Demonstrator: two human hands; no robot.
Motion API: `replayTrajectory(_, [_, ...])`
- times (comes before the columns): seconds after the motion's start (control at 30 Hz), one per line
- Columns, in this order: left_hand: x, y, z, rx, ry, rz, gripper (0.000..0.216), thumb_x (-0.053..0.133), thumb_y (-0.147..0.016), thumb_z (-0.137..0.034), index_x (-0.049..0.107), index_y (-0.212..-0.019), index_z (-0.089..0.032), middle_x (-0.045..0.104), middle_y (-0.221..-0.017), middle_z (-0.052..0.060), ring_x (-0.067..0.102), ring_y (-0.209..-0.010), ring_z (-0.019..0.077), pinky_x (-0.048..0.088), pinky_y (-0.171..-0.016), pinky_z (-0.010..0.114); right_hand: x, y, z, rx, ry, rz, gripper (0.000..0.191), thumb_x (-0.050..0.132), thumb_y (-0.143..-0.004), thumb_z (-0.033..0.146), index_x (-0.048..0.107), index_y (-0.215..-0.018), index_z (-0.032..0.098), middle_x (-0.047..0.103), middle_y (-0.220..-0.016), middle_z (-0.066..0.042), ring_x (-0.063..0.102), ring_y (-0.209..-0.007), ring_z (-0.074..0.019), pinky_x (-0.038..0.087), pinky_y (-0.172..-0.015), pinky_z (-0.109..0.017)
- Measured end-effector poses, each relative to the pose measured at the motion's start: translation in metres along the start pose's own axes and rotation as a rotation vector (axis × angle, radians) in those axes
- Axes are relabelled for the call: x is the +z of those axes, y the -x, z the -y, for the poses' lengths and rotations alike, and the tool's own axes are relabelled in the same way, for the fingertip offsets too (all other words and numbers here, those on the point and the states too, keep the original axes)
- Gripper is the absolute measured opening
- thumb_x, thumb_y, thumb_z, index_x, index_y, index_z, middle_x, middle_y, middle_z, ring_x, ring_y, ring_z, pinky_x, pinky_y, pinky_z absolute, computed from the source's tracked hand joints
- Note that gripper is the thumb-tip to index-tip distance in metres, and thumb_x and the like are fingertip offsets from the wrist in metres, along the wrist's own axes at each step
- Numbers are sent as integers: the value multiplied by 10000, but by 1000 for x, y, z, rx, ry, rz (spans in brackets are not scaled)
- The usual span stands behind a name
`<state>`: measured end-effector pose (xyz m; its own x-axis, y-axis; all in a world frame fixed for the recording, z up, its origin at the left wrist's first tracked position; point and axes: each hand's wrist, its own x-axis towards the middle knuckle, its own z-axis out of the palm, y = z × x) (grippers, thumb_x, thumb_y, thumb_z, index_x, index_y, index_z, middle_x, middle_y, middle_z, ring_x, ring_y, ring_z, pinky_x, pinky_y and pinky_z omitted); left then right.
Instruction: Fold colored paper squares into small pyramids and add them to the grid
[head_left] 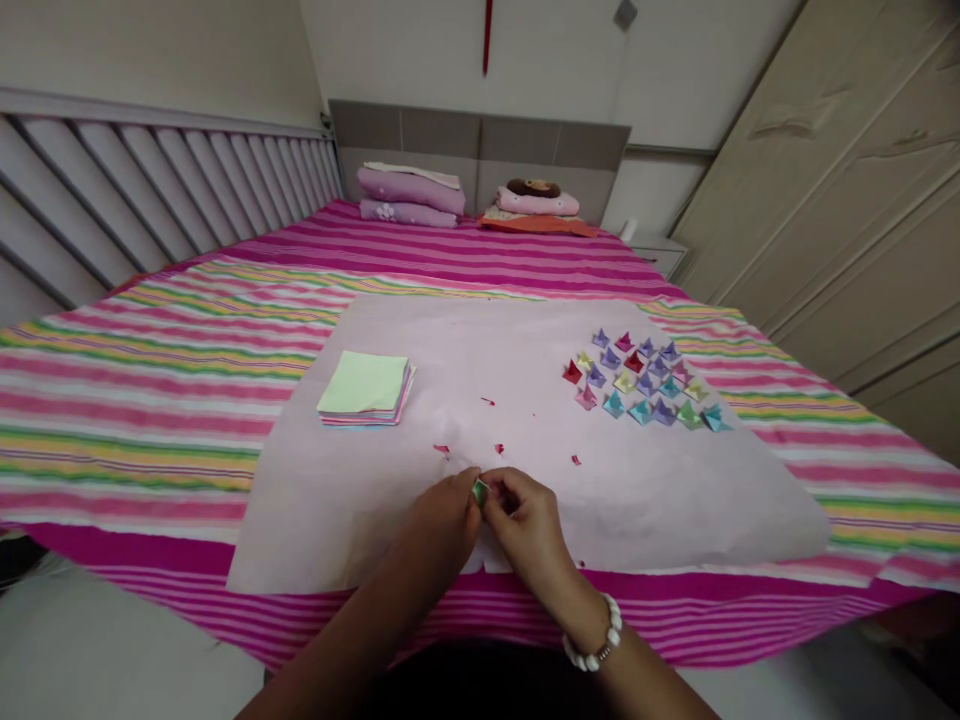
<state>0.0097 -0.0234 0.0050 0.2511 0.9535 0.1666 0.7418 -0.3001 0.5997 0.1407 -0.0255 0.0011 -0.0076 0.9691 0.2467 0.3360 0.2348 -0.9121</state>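
Note:
My left hand [448, 510] and my right hand [523, 505] meet over the near middle of a large pale paper sheet [480, 350]. Between their fingertips is a small folded piece of green paper [480, 491], pinched from both sides and partly hidden by the fingers. A white bead bracelet [596, 640] circles my right wrist. Just beyond the hands lie small red paper scraps [499, 449]. On the left of the sheet sits a stack of square coloured papers [366, 388], pale green on top. To the right stand several small folded paper figures [645, 382] in purple, red, yellow, blue and green.
The sheet lies on a bed with a striped cover [150, 390]. Folded bedding [412, 195] and a pillow pile [536, 203] rest by the headboard [480, 150]. A slatted rail [172, 190] runs along the left; a wardrobe [847, 200] stands at the right.

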Motion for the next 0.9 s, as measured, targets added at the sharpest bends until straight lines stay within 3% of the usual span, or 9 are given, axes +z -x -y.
replayTrajectory(0.1, [2, 1, 3, -13, 139, -32, 317, 440, -810, -164, 657, -1041, -158, 729, -849, 95, 676, -795, 234, 510, -741, 354, 0, 0, -2, 65, -72, 21, 142, 535, -735, 172, 676, -752, 167, 573, -598, 10, 504, -544, -126, 397, -522, -240])
replayTrajectory(0.33, [-5, -1, 0, -307, 760, -5, 343, 610, -695, -212, 692, -1025, -160, 678, -642, -4, 656, -617, 163, 520, -618, 272, -1, -4, -7, 268, -410, -2, 112, 598, -632, 204, 661, -717, 168, 576, -525, 34, 508, -441, -109, 404, -445, -227])
replayTrajectory(0.6, [-9, -1, 3, -329, 1049, 97, 335, 717, -667, -245, 718, -991, -165, 732, -756, 29, 677, -717, 164, 534, -700, 291, -15, -10, 3, 365, -538, -8, 109, 684, -608, 235, 681, -685, 158, 632, -507, 24, 546, -407, -101, 427, -436, -215])
replayTrajectory(0.73, [-11, 3, 3, -233, 1020, 157, 455, 761, -629, -190, 686, -1077, -190, 732, -778, 22, 683, -761, 178, 526, -730, 302, -20, -10, 6, 354, -547, 31, 96, 685, -631, 232, 698, -686, 154, 639, -517, 22, 546, -420, -91, 424, -456, -206])
replayTrajectory(0.9, [-13, 5, 2, -97, 700, 3, 248, 668, -719, -153, 737, -948, -217, 720, -788, 9, 622, -699, 141, 479, -676, 262, -23, -9, 7, 389, -560, 119, 122, 692, -655, 250, 720, -714, 147, 646, -507, 6, 544, -417, -91, 408, -460, -203])
